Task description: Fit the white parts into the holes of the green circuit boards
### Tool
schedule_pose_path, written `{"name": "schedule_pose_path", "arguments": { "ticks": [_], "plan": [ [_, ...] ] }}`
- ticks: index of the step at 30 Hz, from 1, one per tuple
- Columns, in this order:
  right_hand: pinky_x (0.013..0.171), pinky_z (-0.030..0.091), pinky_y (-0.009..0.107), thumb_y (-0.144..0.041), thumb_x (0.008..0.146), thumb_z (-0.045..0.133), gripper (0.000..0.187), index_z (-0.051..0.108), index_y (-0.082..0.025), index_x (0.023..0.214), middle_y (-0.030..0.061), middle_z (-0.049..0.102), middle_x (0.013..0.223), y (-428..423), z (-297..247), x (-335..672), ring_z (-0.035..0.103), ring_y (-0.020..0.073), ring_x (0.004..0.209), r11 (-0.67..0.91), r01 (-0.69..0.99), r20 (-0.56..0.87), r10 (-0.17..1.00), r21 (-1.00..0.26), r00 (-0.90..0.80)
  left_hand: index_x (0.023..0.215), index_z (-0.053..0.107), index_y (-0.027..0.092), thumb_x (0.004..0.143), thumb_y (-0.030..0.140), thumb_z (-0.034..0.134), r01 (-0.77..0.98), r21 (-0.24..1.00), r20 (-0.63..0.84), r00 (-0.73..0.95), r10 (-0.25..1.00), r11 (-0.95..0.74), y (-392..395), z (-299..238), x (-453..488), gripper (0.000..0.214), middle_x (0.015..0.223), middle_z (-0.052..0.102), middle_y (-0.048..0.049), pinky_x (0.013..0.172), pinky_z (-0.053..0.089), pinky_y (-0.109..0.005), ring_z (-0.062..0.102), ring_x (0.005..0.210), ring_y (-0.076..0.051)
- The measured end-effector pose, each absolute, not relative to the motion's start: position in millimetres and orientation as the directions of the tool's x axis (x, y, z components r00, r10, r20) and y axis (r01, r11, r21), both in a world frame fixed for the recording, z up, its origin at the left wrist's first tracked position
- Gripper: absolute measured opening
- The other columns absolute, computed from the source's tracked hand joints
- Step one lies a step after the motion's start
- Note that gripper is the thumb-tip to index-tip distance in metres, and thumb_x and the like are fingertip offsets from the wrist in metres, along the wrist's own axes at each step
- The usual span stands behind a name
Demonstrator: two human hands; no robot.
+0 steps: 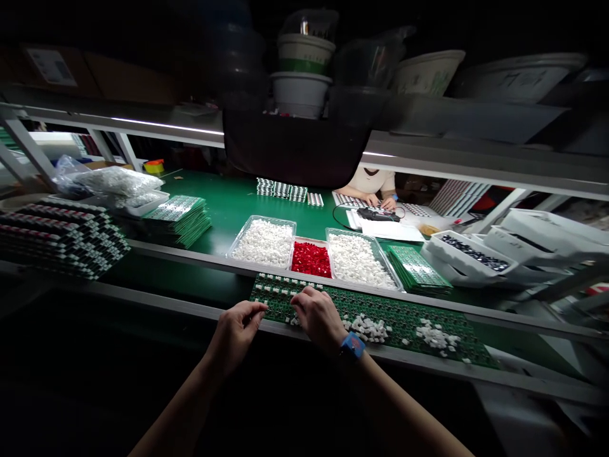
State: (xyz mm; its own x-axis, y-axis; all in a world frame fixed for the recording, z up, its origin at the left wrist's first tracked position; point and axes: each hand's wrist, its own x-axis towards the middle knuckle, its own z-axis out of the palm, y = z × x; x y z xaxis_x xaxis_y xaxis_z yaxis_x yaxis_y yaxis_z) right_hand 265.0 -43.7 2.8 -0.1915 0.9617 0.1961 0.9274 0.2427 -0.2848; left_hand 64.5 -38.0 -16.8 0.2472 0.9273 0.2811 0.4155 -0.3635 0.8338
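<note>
A long green circuit board panel [404,317] lies on the near rail in front of me, with small white connectors set in rows at its left end. My left hand [236,333] is at the panel's left edge with its fingers curled and pinched at the edge. My right hand [318,315], a blue watch on its wrist, rests on the panel with fingers bent down onto the white parts. Loose white connectors [435,335] lie in small heaps on the panel to the right of my hand.
Behind the panel stand two trays of white parts [264,242] [356,259] and a tray of red parts [311,259]. Stacks of green boards [416,268] [181,216] lie right and left. Another person's hands [380,202] work across the bench. White bins [469,254] are at right.
</note>
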Motion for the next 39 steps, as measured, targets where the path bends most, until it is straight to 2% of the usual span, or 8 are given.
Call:
{"name": "schedule_pose_path", "arguments": {
  "ticks": [5, 8, 18, 22, 26, 30, 35, 39],
  "plan": [
    [0.073, 0.032, 0.03, -0.015, 0.089, 0.051, 0.017, 0.067, -0.017, 0.083, 0.0073, 0.064, 0.086, -46, 11, 257, 0.058, 0.0177, 0.079, 0.225, 0.965, 0.145, 0.968, -0.133, -0.206, 0.097, 0.07, 0.017, 0.088, 0.022, 0.048, 0.415, 0.803, 0.286, 0.361, 0.888, -0.428, -45, -15, 56, 0.024, 0.095, 0.071, -0.0072, 0.08, 0.053, -0.028, 0.067, 0.087, -0.019],
    [0.074, 0.032, 0.031, -0.015, 0.088, 0.051, 0.017, 0.068, -0.017, 0.083, 0.0082, 0.064, 0.088, -46, 15, 253, 0.058, 0.0184, 0.079, 0.206, 0.972, 0.117, 0.974, -0.11, -0.193, 0.096, 0.07, 0.018, 0.088, 0.022, 0.05, 0.405, 0.811, 0.272, 0.376, 0.886, -0.421, -47, -17, 53, 0.022, 0.094, 0.072, -0.0061, 0.08, 0.052, -0.028, 0.067, 0.087, -0.019],
    [0.077, 0.035, 0.027, -0.021, 0.084, 0.059, 0.013, 0.067, -0.021, 0.094, 0.0037, 0.064, 0.095, -47, 20, 257, 0.06, 0.0169, 0.085, 0.159, 0.95, 0.073, 0.987, -0.267, -0.145, 0.09, 0.07, 0.018, 0.084, 0.022, 0.055, 0.423, 0.828, 0.233, 0.337, 0.912, -0.368, -45, -15, 54, 0.016, 0.089, 0.072, -0.0044, 0.077, 0.052, -0.027, 0.067, 0.083, -0.018],
    [0.075, 0.036, 0.028, -0.03, 0.082, 0.062, 0.013, 0.069, -0.022, 0.089, 0.0036, 0.064, 0.091, -53, 24, 251, 0.06, 0.0183, 0.082, 0.172, 0.952, 0.013, 0.985, -0.254, -0.174, 0.089, 0.068, 0.017, 0.084, 0.023, 0.057, 0.468, 0.799, 0.247, 0.315, 0.916, -0.376, -36, -15, 57, 0.013, 0.086, 0.072, -0.004, 0.074, 0.052, -0.026, 0.067, 0.078, -0.018],
    [0.072, 0.037, 0.028, -0.027, 0.08, 0.062, 0.009, 0.069, -0.021, 0.081, 0.0034, 0.065, 0.087, -55, 17, 247, 0.06, 0.0185, 0.079, 0.202, 0.948, 0.015, 0.979, -0.245, -0.205, 0.086, 0.065, 0.017, 0.085, 0.019, 0.055, 0.544, 0.65, 0.357, 0.398, 0.845, -0.531, -23, -14, 65, 0.011, 0.082, 0.068, -0.0042, 0.074, 0.05, -0.027, 0.063, 0.077, -0.018],
    [0.068, 0.039, 0.025, -0.022, 0.079, 0.059, 0.009, 0.067, -0.018, 0.078, 0.0028, 0.065, 0.081, -55, 11, 250, 0.059, 0.0159, 0.072, 0.215, 0.914, 0.124, 0.975, -0.344, -0.183, 0.084, 0.064, 0.017, 0.086, 0.015, 0.051, 0.613, 0.446, 0.443, 0.481, 0.756, -0.652, -11, -13, 75, 0.013, 0.083, 0.064, -0.0056, 0.079, 0.049, -0.033, 0.059, 0.084, -0.021],
    [0.063, 0.04, 0.022, -0.012, 0.075, 0.058, 0.011, 0.065, -0.016, 0.082, 0.0013, 0.065, 0.073, -60, 11, 266, 0.058, 0.0131, 0.065, 0.219, 0.837, 0.208, 0.97, -0.502, -0.129, 0.085, 0.063, 0.016, 0.086, 0.01, 0.05, 0.653, 0.323, 0.42, 0.55, 0.722, -0.686, -5, -14, 83, 0.014, 0.083, 0.062, -0.0054, 0.081, 0.048, -0.033, 0.056, 0.084, -0.02],
    [0.068, 0.043, 0.023, -0.015, 0.081, 0.056, 0.012, 0.067, -0.017, 0.083, 0.0031, 0.066, 0.078, -64, 6, 281, 0.061, 0.0139, 0.07, 0.245, 0.793, 0.267, 0.958, -0.558, -0.109, 0.082, 0.063, 0.015, 0.087, 0.008, 0.049, 0.704, 0.212, 0.365, 0.587, 0.723, -0.678, -7, -7, 87, 0.017, 0.081, 0.061, -0.0061, 0.079, 0.047, -0.033, 0.055, 0.083, -0.02]
  ]
}}
